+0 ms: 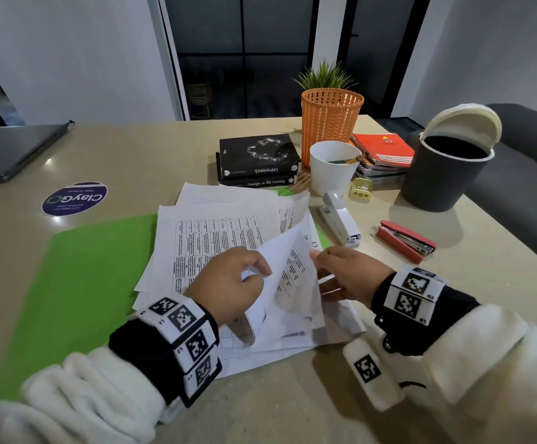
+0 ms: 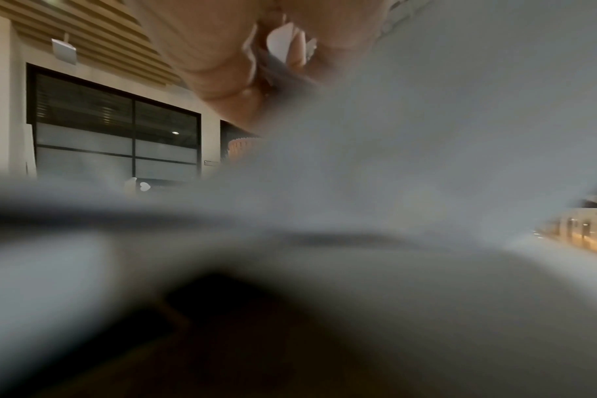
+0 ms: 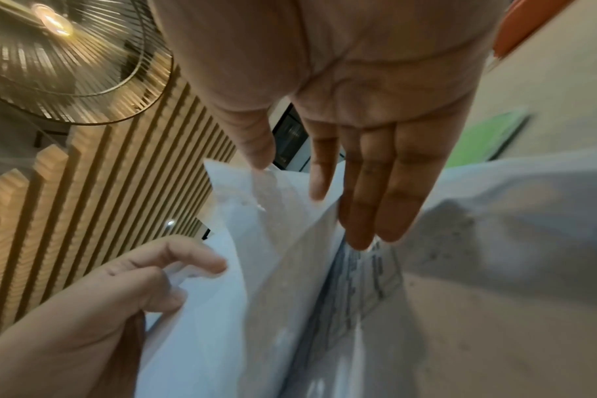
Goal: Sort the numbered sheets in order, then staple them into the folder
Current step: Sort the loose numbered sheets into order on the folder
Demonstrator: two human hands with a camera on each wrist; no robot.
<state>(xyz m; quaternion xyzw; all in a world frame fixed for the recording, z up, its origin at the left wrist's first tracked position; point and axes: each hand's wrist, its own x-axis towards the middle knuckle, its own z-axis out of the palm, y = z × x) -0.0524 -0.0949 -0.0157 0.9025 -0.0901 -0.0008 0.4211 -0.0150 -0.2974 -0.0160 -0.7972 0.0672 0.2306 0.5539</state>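
Note:
A loose fan of printed sheets [image 1: 216, 232] lies on the right half of an open green folder [image 1: 84, 267] on the table. My left hand [image 1: 260, 267] pinches one sheet [image 1: 289, 270] by its edge and holds it curled up off the pile. In the right wrist view my right hand [image 3: 307, 188] has straight fingers whose tips touch that lifted sheet [image 3: 273, 242], with my left hand [image 3: 195, 269] at the lower left. Blurred paper [image 2: 426, 161] fills the left wrist view. A white stapler [image 1: 340, 222] and a red stapler [image 1: 404, 240] lie to the right of the sheets.
Behind the sheets are two black books [image 1: 259, 155], a white cup [image 1: 334, 166], an orange basket [image 1: 331, 123], spiral notebooks [image 1: 382, 152], a yellow sharpener [image 1: 361, 188] and a grey bin [image 1: 443, 168]. A shut laptop [image 1: 11, 149] and a round sticker [image 1: 75, 198] are at the left.

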